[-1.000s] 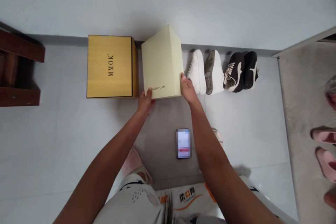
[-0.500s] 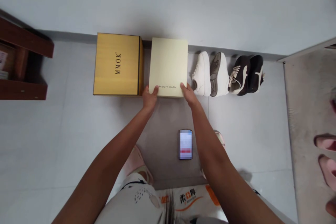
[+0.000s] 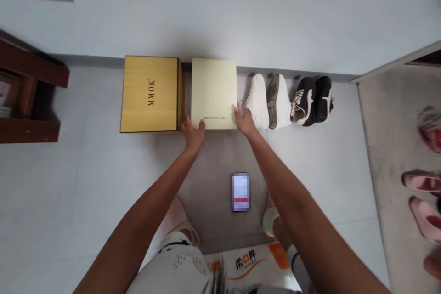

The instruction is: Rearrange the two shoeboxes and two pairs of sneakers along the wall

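A pale cream shoebox [image 3: 213,89] marked MEIZHIYUAN sits against the wall between a yellow box [image 3: 149,94] and a pair of white shoes [image 3: 258,101]. My left hand [image 3: 193,134] grips its near left corner, thumb on the lid, fingers in the narrow gap beside the yellow box. At the near right corner, my right hand [image 3: 245,121] has its thumb at the box's edge and its fingers spread apart beside the white shoes. The undersides of both hands are hidden.
Dark brown shoes [image 3: 306,101] stand right of the white pair. A phone [image 3: 240,192] lies on the floor between my feet. Wooden furniture [image 3: 31,131] is at the left, pink slippers [image 3: 425,218] at the right. A printed white pack [image 3: 255,262] is below me.
My right thumb has slid off the cream shoebox's lid to its edge. The left hand stays at its corner. The whole view has shifted slightly.
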### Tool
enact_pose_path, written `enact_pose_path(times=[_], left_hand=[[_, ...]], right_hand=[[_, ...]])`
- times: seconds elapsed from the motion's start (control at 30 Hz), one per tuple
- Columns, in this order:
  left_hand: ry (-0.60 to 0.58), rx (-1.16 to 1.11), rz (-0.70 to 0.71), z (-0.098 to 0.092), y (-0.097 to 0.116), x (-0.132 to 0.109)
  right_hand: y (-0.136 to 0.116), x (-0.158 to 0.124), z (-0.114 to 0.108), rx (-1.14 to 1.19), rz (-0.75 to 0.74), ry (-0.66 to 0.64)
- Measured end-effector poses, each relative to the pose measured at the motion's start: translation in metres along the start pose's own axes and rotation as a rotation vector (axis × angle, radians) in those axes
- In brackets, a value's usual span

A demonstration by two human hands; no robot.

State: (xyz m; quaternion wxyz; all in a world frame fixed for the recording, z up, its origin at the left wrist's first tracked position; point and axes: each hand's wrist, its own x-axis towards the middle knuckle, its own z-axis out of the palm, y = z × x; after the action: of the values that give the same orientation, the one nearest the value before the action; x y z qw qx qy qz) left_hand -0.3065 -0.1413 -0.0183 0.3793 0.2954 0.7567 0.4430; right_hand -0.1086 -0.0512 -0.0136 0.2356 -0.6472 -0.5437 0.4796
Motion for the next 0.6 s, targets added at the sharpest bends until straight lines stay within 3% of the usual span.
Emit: enact_pose_path(times=[0.07,0.17,0.27,0.33,0.4,0.47,0.53,0.6], left_hand=[[0.008,0.102,0.163,0.001,0.021,-0.011],[-0.139,0.143,0.422,0.006,0.061,-0.023],[-0.331,0.223,0.569,0.017,0.105,-0.029],[-0.455,0.308,0.633,0.027,0.126,-0.034],[-0.573,0.403,0.659,0.041,0.137,-0.043],[-0.682,0.506,0.625,0.057,0.134,-0.056],[-0.745,0.588,0.521,0.076,0.118,-0.069],[-0.734,0.624,0.359,0.099,0.093,-0.080]], right_hand=[[-0.020,0.012,-0.040,-0.155,-0.117,-0.037],[-0.055,0.017,-0.122,-0.438,-0.257,-0.084],[-0.077,-0.003,-0.198,-0.676,-0.260,-0.046],[-0.076,-0.022,-0.233,-0.729,-0.213,0.007],[-0.061,-0.038,-0.253,-0.704,-0.139,0.066],[-0.037,-0.047,-0.260,-0.646,-0.052,0.092],[-0.009,-0.047,-0.258,-0.589,0.030,0.073],[0.020,-0.043,-0.248,-0.512,0.108,0.060]])
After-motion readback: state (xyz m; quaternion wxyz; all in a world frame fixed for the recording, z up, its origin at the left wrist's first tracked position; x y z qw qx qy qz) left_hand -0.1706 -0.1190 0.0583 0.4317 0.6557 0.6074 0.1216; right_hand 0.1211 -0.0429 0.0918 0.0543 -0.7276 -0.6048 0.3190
